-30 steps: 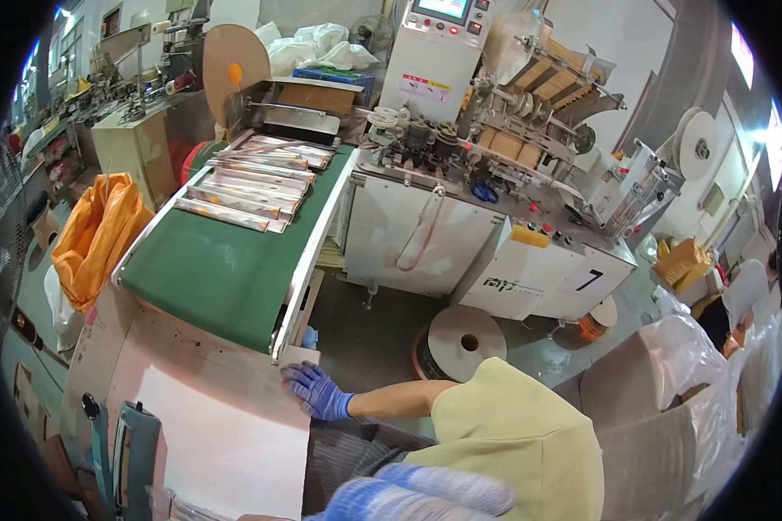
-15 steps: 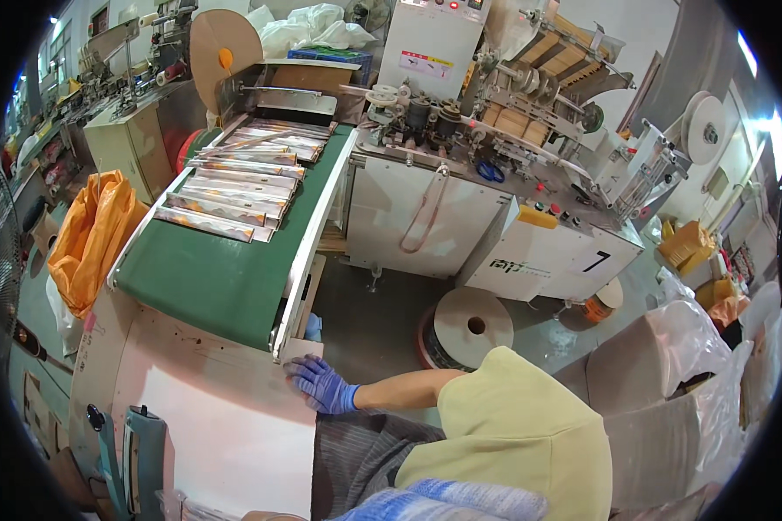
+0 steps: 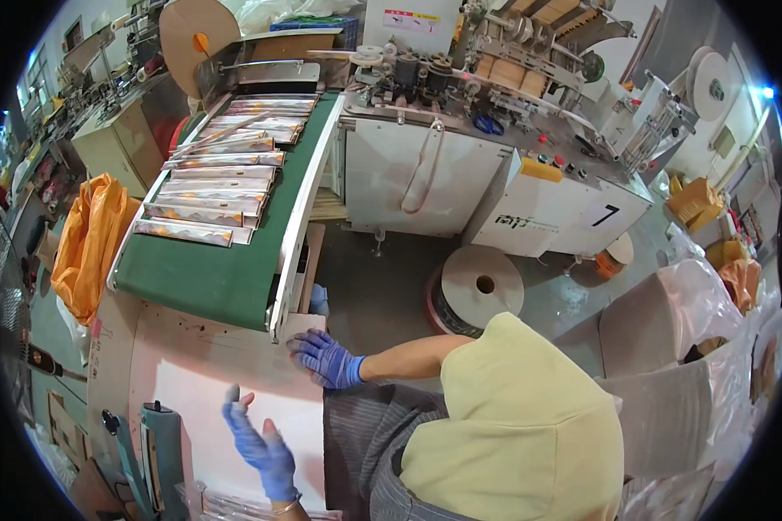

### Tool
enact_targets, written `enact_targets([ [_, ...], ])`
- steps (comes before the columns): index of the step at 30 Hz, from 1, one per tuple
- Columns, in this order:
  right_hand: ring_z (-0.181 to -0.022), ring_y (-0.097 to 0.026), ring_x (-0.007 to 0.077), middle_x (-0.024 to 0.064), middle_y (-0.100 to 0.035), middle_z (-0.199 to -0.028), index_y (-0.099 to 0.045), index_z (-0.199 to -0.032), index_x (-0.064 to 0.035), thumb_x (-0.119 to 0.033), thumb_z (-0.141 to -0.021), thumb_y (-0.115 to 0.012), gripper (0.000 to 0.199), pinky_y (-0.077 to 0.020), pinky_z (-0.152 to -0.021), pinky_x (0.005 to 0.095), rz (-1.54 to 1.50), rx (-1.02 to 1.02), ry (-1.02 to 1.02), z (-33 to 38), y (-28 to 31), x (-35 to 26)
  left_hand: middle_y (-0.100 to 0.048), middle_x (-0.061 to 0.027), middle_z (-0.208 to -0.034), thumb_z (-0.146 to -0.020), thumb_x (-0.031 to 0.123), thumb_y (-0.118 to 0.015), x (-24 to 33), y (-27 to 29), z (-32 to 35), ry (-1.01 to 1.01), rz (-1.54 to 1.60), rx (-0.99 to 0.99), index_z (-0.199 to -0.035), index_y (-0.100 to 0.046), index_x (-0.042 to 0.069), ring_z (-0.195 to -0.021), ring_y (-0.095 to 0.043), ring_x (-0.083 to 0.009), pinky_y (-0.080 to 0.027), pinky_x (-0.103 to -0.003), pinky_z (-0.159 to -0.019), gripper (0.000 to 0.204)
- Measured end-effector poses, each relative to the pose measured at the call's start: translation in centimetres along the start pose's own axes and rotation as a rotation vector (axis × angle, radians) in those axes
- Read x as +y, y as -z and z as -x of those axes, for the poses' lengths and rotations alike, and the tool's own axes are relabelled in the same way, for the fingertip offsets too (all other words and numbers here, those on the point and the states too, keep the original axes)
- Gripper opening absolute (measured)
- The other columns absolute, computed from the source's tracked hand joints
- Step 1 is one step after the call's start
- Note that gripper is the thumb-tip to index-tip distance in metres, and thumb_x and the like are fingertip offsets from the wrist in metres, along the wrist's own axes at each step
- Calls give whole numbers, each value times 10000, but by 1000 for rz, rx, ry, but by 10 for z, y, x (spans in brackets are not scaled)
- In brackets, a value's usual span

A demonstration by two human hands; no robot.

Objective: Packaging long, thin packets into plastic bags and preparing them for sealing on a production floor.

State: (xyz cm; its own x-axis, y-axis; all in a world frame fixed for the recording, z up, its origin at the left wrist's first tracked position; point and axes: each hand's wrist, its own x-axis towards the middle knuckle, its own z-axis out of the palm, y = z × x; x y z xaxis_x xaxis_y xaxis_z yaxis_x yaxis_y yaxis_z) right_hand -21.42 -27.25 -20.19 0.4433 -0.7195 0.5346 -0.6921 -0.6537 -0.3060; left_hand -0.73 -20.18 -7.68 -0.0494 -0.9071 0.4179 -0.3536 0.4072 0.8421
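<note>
My left hand (image 3: pixel 267 451), in a blue glove with bare fingertips at the thumb and one finger, is raised over the white tabletop (image 3: pixel 191 382). Its fingers are apart and hold nothing. My right hand (image 3: pixel 326 359), in a blue-purple glove, lies flat at the tabletop's far right corner, just below the conveyor's end. Beyond it runs a green conveyor belt (image 3: pixel 200 282) carrying a row of several flat, narrow printed packets (image 3: pixel 208 195), overlapping one another. Clear plastic packaging (image 3: pixel 226 505) lies at the table's near edge, partly cut off.
A grey-green device with a lever (image 3: pixel 161 456) stands at the table's left. An orange sack (image 3: pixel 91 247) hangs beside the conveyor. A white machine (image 3: pixel 391 178) stands behind, with a large roll (image 3: pixel 482 282) on the floor. Plastic-lined boxes (image 3: pixel 656 326) are at right.
My left hand has come into view over the tabletop; a blurred blue-and-white knit shape at the lower edge is gone. My right hand stays at the corner. The view has shifted slightly.
</note>
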Motion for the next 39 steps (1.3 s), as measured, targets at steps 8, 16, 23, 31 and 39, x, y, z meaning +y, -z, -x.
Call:
enact_targets([
  [8,-1170,-347,316,136,-405,-1219,-470,-1106,-55,-158,-627,-521,493,-216,-1001,467,7,6,-11,-1,1,1,-350,-203,-1306,-777,216,-464,-85,24,99,-69,-830,-281,-1216,-390,-23,-1227,-279,-374,-195,-443,-1020,504],
  [16,-1169,-351,319,136,-404,-1232,-469,-1117,-50,-145,-627,-526,503,-225,-1000,467,-7,-20,-50,-8,9,-4,-351,-169,-1321,-721,126,-502,-83,20,95,73,-774,-127,-1203,-410,-24,-1242,-260,-349,-193,-423,-1027,513],
  [23,-1147,-378,299,117,-427,-1210,-479,-1106,-74,-129,-660,-514,450,-237,-999,444,16,-17,-64,-11,21,-5,-366,-163,-1306,-654,85,-545,-75,13,85,152,-766,-68,-1197,-422,-18,-1236,-272,-340,-207,-417,-1025,567],
  [31,-1150,-379,301,115,-428,-1210,-487,-1098,-74,-136,-651,-522,453,-244,-998,449,12,-18,-74,-12,28,2,-387,-163,-1288,-651,76,-528,-64,5,74,135,-762,-40,-1048,-466,0,-1226,-283,-346,-192,-445,-1022,409],
  [39,-1163,-342,358,174,-415,-1197,-479,-1064,-25,-145,-642,-528,442,-229,-989,488,-66,-78,-164,-17,24,-4,-405,-170,-1253,-706,155,-554,-42,5,67,193,-807,-6,-1084,-478,9,-1199,-325,-340,-231,-456,-1000,412],
])
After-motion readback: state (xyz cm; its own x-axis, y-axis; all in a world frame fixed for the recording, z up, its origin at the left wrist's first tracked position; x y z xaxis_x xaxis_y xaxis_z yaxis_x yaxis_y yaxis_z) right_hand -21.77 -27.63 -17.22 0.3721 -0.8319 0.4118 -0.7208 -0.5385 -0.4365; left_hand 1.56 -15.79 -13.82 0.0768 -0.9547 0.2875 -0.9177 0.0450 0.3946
